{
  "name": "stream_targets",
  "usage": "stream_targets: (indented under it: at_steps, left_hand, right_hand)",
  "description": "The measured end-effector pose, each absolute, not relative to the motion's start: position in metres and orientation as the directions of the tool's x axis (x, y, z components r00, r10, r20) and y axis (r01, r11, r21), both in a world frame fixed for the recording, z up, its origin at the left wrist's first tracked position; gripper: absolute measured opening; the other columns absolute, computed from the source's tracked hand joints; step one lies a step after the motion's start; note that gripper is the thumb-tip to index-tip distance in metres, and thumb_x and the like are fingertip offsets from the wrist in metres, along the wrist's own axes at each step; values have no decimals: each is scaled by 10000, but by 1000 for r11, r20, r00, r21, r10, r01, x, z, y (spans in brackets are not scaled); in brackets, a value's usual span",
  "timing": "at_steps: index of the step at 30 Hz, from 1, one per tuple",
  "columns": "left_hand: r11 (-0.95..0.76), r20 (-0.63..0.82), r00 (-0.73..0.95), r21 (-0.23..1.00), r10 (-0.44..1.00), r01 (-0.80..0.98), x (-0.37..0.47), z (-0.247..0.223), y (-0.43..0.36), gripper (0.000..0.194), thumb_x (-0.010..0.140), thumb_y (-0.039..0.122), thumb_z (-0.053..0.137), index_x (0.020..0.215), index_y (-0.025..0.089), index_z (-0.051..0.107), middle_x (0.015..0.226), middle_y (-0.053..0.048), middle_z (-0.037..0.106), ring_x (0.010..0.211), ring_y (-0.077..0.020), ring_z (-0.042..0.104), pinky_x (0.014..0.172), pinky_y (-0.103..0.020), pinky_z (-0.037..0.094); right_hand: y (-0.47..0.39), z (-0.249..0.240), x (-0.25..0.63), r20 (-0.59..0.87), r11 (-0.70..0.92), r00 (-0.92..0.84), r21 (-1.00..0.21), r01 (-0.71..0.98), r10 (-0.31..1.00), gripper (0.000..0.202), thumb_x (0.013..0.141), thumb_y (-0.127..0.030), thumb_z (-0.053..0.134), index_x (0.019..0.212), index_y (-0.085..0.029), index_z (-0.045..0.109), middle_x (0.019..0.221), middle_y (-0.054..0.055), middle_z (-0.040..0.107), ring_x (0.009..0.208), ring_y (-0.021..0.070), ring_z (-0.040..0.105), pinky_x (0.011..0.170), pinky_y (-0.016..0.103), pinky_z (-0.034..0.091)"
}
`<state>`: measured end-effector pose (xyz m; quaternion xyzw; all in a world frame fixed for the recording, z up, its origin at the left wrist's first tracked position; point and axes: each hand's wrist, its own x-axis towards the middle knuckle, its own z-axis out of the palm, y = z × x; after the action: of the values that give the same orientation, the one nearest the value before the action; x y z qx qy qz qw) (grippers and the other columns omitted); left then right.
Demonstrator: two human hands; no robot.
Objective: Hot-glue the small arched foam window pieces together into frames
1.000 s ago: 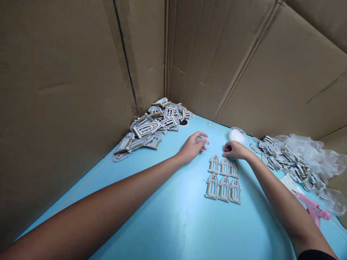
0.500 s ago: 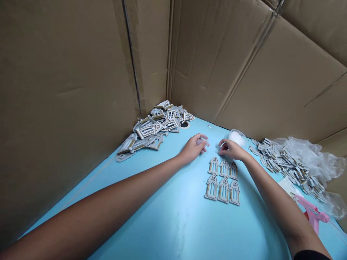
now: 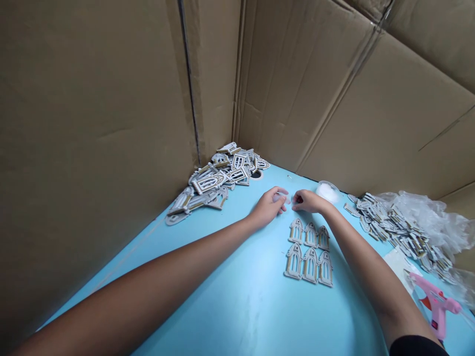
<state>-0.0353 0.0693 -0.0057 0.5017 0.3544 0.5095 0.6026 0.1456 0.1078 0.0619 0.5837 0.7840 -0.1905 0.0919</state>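
Observation:
My left hand (image 3: 269, 206) is above the blue table, its fingers curled round a small whitish, translucent piece (image 3: 277, 197). Close by on the right, my right hand (image 3: 307, 201) has its fingertips pinched together near the left fingers; what they hold, if anything, is too small to make out. In front of the hands lie two rows of small arched window-shaped pieces (image 3: 309, 265), grey-white with golden-brown edges. A clear round dish (image 3: 328, 191) with white contents stands just behind my right hand.
Similar larger window-shaped pieces (image 3: 210, 183) are heaped at the back left against cardboard walls (image 3: 297, 74). To the right lie a pile of small pieces (image 3: 401, 230), crumpled clear plastic (image 3: 438, 217) and a pink glue gun (image 3: 438, 301) with its cord.
My right hand has moved left, bringing its fingertips closer to my left hand. My left hand stays curled round the translucent piece. The view has shifted slightly.

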Motion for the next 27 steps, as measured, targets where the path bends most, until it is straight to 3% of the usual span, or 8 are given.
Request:
stream_targets:
  at_steps: [9,14,19,27]
  left_hand:
    - [-26,60,174,980,983,-196,-36,-7,72,168,901,163,565,1061,175,612,766,4,683,574,-107,624,574,-211,497]
    - [-32,57,155,986,986,-162,-37,-6,71,309,888,127,539,1188,190,569,816,17,684,534,-85,601,555,-196,471]
    - [-36,54,141,991,989,-129,-39,-3,68,497,888,132,548,1373,215,481,685,69,644,452,-83,526,520,-188,425]
    - [-34,52,154,993,987,-117,-40,2,64,488,902,156,540,1385,201,487,627,81,614,443,-92,504,512,-190,411]
  right_hand:
    - [99,57,148,-338,258,-321,-219,941,885,289,991,-355,673,1201,-157,657,1160,71,690,1002,199,685,881,408,598]
    - [101,57,153,-331,232,-315,-267,935,890,254,987,-362,676,1132,-154,670,1092,56,694,937,179,680,842,380,594]
    - [102,62,161,-310,201,-311,-339,919,899,248,966,-357,701,1090,-147,656,976,24,680,812,145,652,749,321,569]
    - [97,60,161,-352,203,-309,-308,929,883,228,946,-353,725,1022,-147,663,946,15,675,807,144,642,765,326,560]
